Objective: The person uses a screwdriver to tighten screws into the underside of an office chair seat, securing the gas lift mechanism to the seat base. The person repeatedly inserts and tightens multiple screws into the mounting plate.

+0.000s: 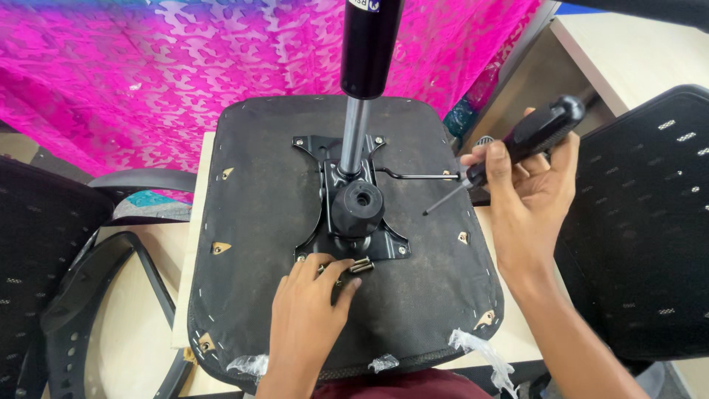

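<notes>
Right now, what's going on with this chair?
A person works on an upturned office chair seat lying underside up on a table. The left hand rests fingertips on some loose bolts beside the black metal mechanism plate. The right hand holds a black-handled screwdriver, its tip above the seat, not touching any screw. The gas cylinder stands upright from the plate.

Upturned chair seat (273,222) — screwdriver (517,144), bolts (354,266)
</notes>
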